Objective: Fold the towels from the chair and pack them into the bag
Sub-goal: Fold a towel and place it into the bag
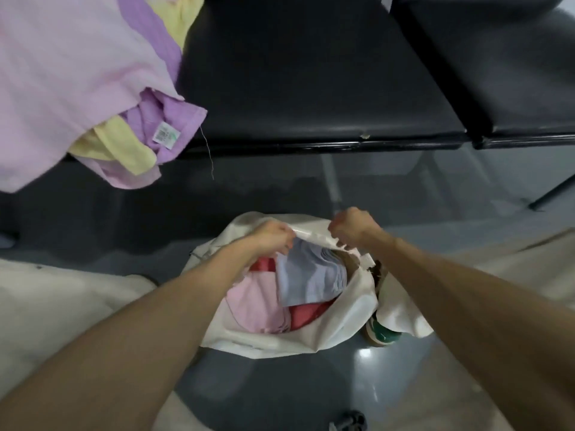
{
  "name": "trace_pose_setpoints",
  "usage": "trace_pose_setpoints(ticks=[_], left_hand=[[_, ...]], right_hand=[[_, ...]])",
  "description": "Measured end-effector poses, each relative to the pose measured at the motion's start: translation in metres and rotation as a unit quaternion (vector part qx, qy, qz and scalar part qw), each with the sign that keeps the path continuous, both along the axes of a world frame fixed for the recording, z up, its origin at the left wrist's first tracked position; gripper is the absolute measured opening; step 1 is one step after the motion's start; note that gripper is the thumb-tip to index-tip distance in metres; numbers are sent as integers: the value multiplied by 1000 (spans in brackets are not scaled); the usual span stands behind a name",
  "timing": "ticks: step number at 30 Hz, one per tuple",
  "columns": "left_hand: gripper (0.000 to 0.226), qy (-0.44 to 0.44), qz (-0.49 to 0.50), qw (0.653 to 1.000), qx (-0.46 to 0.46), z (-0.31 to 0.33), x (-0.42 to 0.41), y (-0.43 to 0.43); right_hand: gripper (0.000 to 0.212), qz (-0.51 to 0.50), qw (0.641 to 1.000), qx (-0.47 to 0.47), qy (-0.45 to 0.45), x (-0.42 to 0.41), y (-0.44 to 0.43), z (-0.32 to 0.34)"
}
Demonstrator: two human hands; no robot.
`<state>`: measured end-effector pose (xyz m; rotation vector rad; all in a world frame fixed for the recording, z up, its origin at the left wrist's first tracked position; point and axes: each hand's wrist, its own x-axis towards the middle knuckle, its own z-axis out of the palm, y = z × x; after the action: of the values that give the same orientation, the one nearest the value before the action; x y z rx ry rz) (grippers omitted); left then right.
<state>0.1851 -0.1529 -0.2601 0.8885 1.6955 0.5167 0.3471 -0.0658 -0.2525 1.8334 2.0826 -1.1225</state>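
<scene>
The white bag (pixel 351 309) sits on the grey floor (pixel 280 188) between the person's forearms, its mouth gaping toward the camera. Inside, a folded blue towel (pixel 308 275) lies on top at the far side, tilted against the far wall; a pink towel (pixel 255 303) fills the left part, and a red towel (pixel 306 315) shows beneath the blue one at the near right and again as a strip at the far left. The left hand (pixel 273 236) and right hand (pixel 351 225) are both clenched on the bag's far rim, close together, with a short stretch of rim pulled taut between them just above the blue towel. The near rim sags low and folds outward on the floor. A shoe (pixel 384 332) with a green heel stands just beside the bag's right wall, partly under a loose flap of it. Beyond the bag, a strip of bare floor runs to the front edge of the black chair (pixel 311 73). At the chair's left end a pile (pixel 62 73) of unfolded towels, pink over purple and yellow, hangs over the front edge, a label and a loose thread dangling from it. The rest of that seat is bare, and a second seat (pixel 513 57) adjoins it on the right.
</scene>
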Motion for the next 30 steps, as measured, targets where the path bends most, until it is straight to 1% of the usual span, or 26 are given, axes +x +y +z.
trace_pose_setpoints(ticks=[2, 5, 9, 12, 14, 17, 21, 23, 24, 26, 28, 30], left_hand=[[21, 6, -9, 999, 38, 34, -11, 2], [25, 22, -9, 994, 109, 77, -33, -1], [26, 52, 9, 979, 199, 131, -71, -12], [22, 79, 37, 968, 236, 165, -110, -20], [20, 118, 55, 960, 249, 183, -137, -27], [22, 216, 88, 932, 276, 194, -177, -39], [27, 369, 133, 882, 263, 190, -216, -54], [26, 414, 135, 859, 271, 186, -228, -59], [26, 433, 117, 853, 266, 182, -234, -62], [30, 448, 72, 860, 234, 171, -245, -67], [41, 426, 72, 879, 203, 162, -255, -73], [45, 424, 96, 881, 187, 158, -263, -76]], right_hand=[[19, 16, 998, 16, 55, -8, 2, 34], [17, 64, 990, 68, 103, -26, 1, 84], [14, 122, 967, 144, 172, -62, -4, 141], [14, 155, 947, 186, 212, -97, -3, 172], [15, 178, 936, 201, 230, -124, -1, 183], [18, 195, 922, 214, 257, -167, -1, 186], [23, 217, 913, 206, 277, -220, -3, 173], [25, 220, 911, 214, 276, -242, -4, 165], [27, 225, 909, 223, 272, -252, -5, 160], [32, 243, 902, 241, 265, -269, -7, 151], [35, 255, 897, 248, 264, -279, -11, 144], [23, 271, 887, 262, 268, -285, -15, 138]])
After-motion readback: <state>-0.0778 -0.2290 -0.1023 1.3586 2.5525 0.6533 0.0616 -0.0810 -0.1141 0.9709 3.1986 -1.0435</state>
